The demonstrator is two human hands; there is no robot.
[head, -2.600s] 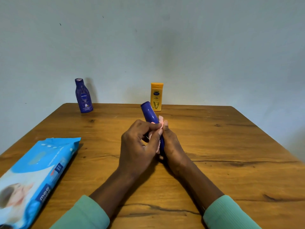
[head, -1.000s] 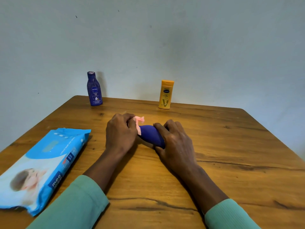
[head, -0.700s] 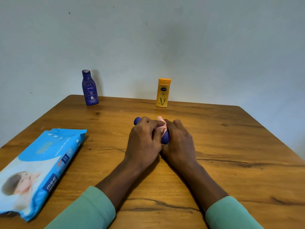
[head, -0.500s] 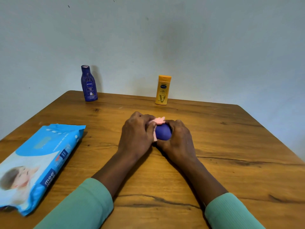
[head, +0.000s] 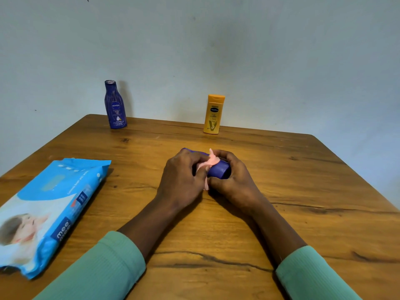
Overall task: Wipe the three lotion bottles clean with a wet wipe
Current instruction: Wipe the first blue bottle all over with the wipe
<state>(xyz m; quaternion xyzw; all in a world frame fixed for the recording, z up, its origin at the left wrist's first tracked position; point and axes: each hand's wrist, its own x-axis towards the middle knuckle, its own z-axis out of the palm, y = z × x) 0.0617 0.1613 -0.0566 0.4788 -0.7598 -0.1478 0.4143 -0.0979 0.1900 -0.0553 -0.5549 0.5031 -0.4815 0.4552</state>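
Both hands (head: 207,178) clamp blue bottle (head: 217,171), wipe (head: 209,163) betw.

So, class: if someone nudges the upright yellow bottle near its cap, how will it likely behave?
The yellow bottle stands tall on a narrow base, so it would probably tip rather than slide. It looks like rigid plastic, so it likely won't flex. The wooden table looks smooth; a low push might slide it.

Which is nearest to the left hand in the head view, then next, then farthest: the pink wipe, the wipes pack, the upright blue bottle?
1. Pink wipe: pinched in the left hand, against the lying blue bottle.
2. Wipes pack: flat at the table's left.
3. Upright blue bottle: standing at the far left edge.
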